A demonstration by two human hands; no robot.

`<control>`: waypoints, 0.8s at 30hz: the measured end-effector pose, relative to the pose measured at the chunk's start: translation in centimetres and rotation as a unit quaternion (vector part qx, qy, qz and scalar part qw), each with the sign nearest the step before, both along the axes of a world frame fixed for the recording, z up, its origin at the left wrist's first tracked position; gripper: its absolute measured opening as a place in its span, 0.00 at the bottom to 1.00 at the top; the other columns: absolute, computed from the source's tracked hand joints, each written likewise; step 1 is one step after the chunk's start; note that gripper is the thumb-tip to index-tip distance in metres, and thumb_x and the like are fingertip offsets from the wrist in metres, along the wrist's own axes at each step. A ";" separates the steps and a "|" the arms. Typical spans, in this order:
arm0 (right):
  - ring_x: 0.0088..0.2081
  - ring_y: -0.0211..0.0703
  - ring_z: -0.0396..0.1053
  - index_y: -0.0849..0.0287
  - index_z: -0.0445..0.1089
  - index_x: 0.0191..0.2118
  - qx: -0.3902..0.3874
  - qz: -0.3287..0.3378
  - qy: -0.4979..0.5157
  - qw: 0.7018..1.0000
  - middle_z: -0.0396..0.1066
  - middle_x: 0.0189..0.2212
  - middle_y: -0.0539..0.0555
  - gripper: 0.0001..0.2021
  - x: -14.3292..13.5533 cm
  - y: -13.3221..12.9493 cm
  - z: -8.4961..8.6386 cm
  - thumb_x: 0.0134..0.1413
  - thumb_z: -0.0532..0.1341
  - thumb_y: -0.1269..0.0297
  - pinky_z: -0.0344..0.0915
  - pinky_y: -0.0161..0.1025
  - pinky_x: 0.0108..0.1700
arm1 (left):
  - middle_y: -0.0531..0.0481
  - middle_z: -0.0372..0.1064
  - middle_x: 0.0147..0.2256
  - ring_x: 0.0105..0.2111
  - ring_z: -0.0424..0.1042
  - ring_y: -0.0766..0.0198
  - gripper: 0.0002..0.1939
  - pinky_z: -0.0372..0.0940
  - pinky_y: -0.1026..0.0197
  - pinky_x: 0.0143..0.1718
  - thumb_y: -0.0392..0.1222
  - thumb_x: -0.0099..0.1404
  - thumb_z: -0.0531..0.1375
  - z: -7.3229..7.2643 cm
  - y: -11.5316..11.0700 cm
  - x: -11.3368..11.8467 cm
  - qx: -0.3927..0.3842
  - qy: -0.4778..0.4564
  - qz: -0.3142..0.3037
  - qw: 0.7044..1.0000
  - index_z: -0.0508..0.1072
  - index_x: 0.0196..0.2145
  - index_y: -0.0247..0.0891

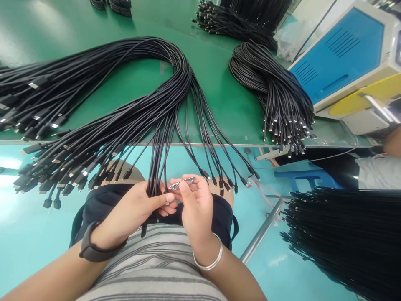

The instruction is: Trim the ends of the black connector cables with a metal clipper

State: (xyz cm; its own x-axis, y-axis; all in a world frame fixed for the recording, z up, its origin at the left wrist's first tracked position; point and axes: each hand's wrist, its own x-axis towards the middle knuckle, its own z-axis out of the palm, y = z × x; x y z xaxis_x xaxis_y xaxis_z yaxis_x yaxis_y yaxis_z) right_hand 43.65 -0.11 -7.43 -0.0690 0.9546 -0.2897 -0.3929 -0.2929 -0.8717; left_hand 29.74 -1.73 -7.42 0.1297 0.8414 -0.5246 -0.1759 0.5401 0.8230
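Note:
My left hand (134, 205) is closed around several black cables (158, 156) that hang over the table's front edge. One connector sticks out between its thumb and fingers. Pinched in my right hand (198, 205) is a small shiny nail clipper (183, 182), its tip close to the connector at my left thumb. Whether the clipper touches that connector, I cannot tell. The held cables belong to a large cable bundle (178, 62) bent in a loop on the green table. Loose connector ends (224, 179) dangle to the right of my right hand.
A second cable bundle (266, 75) lies to the right on the green table (213, 113), beside a blue and white machine (341, 54). More black cables (347, 234) hang at the lower right near a metal rail (263, 230). Another person's sleeve (380, 171) shows at the right edge.

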 end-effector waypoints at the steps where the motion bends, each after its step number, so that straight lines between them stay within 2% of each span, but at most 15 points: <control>1: 0.37 0.44 0.80 0.55 0.70 0.40 0.002 0.001 -0.005 1.000 0.80 0.36 0.53 0.13 0.0 0.0 0.0 0.54 0.69 0.56 0.78 0.40 0.38 | 0.48 0.76 0.26 0.28 0.75 0.59 0.14 0.68 0.61 0.29 0.51 0.57 0.70 0.1 0.0 0.0 0.002 0.006 0.001 1.000 0.75 0.30 0.38; 6: 0.32 0.40 0.78 0.55 0.69 0.39 -0.002 0.012 -0.022 1.000 0.80 0.35 0.52 0.13 0.0 0.1 0.1 0.53 0.70 0.56 0.75 0.34 0.28 | 0.47 0.76 0.24 0.26 0.75 0.59 0.15 0.69 0.61 0.28 0.50 0.53 0.72 0.4 0.3 0.1 -0.001 0.028 0.006 1.000 0.75 0.29 0.38; 12: 0.38 0.42 0.80 0.56 0.69 0.41 0.004 0.015 -0.060 0.998 0.81 0.37 0.52 0.11 0.2 0.0 -0.1 0.58 0.66 0.57 0.78 0.39 0.41 | 0.50 0.76 0.24 0.26 0.75 0.61 0.14 0.69 0.63 0.28 0.47 0.55 0.71 0.6 0.2 0.4 -0.017 0.013 0.015 1.000 0.73 0.30 0.36; 20: 0.33 0.45 0.82 0.57 0.68 0.38 -0.024 -0.006 0.019 1.000 0.79 0.33 0.50 0.14 0.6 0.6 -0.1 0.55 0.69 0.54 0.80 0.42 0.38 | 0.49 0.76 0.22 0.23 0.74 0.63 0.12 0.69 0.65 0.26 0.46 0.59 0.68 0.2 0.2 0.3 -0.008 0.034 0.002 0.999 0.72 0.29 0.35; 24: 0.36 0.41 0.81 0.56 0.68 0.39 -0.017 0.016 0.034 0.999 0.80 0.34 0.50 0.14 0.8 0.9 -0.1 0.54 0.70 0.57 0.78 0.39 0.42 | 0.50 0.75 0.21 0.22 0.73 0.64 0.12 0.68 0.65 0.25 0.45 0.58 0.69 0.5 0.3 0.5 -0.010 0.045 0.006 0.999 0.72 0.28 0.36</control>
